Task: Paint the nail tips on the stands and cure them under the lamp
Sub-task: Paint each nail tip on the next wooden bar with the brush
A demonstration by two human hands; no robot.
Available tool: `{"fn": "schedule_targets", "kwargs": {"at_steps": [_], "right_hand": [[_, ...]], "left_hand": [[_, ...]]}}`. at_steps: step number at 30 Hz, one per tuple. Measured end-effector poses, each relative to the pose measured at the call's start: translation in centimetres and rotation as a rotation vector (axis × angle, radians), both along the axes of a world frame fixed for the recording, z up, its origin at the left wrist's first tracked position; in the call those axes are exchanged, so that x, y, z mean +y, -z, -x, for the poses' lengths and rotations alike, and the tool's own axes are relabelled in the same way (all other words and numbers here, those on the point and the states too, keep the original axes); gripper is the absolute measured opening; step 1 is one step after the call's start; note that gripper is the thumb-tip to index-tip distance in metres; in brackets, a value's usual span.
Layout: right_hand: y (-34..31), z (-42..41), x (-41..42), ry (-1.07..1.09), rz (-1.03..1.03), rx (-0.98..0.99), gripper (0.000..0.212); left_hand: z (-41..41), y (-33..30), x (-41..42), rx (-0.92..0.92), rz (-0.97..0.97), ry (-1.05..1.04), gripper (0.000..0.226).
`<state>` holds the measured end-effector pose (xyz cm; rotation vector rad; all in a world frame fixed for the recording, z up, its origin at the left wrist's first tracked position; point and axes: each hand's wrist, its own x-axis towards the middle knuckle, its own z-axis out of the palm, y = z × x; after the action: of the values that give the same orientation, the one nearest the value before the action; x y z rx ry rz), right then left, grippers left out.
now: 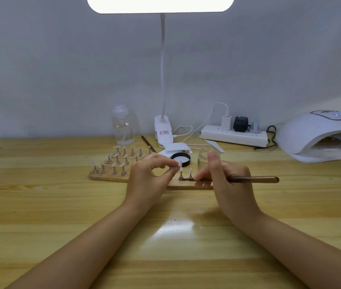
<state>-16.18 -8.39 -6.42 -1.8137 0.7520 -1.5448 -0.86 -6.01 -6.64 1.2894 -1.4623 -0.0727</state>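
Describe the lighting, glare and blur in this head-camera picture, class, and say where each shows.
Head view: the desk lamp's panel is blown out to plain white at the top; its glare shines on the wooden table between the forearms; the wall darkens toward the corners; the clear bottle and the right hand's raised thumb look soft; the wide lens bends the table edge.

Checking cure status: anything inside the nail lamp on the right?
Nail lamp opening shows only a pale, bare-looking floor; no stands visible there. Its deeper interior and right part are hidden by the hood and frame edge.
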Motion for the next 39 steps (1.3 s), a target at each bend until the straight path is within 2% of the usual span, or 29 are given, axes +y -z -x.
{"fn": "schedule_targets", "kwargs": {"at_steps": [4, 9, 13, 16, 20, 24, 29, 32, 36, 39], "right_hand": [[-0.27, 0.02, -0.23, 0.072, 0.11, 0.114, 0.035], [-0.06, 0.02, 0.08, -0.011, 0.028, 0.021, 0.041], [-0.23, 0.0, -0.02, 0.017, 0.059, 0.11, 0.036], [-0.09, -0.08, 0.19, -0.044, 0.001, 0.05, 0.044], [-0.14, -0.09, -0.06, 0.034, 0.08, 0.12, 0.036], [0.09, -0.1, -0.05, -0.03, -0.005, 0.077, 0.043], [-0.06, 0.0, -0.16, 0.036, 0.103, 0.141, 0.035], [0.04, -0.07, -0.02, -0.019, 0.01, 0.109, 0.041], [-0.12, -0.05, -0.07, 0.044, 0.113, 0.135, 0.034], [0.0, -0.16, -0.07, 0.01, 0.049, 0.145, 0.038]], "left_hand": [[-0.06, -0.02, 0.0, -0.01, -0.013, 0.006, 0.02], [-0.01, -0.07, 0.08, 0.003, -0.02, 0.013, 0.02], [-0.07, 0.0, 0.06, 0.005, -0.02, 0.018, 0.02], [-0.1, 0.04, 0.06, 0.003, -0.014, 0.019, 0.021], [-0.13, 0.07, -0.07, -0.01, -0.008, 0.015, 0.022], [-0.05, 0.07, -0.04, -0.003, 0.008, 0.011, 0.024], [-0.03, 0.0, 0.05, 0.002, 0.004, 0.017, 0.023], [0.0, -0.01, 0.07, -0.003, 0.008, 0.016, 0.024], [-0.04, 0.0, 0.09, -0.022, 0.008, -0.004, 0.023], [0.01, -0.01, 0.15, -0.013, -0.001, 0.005, 0.021]]}}
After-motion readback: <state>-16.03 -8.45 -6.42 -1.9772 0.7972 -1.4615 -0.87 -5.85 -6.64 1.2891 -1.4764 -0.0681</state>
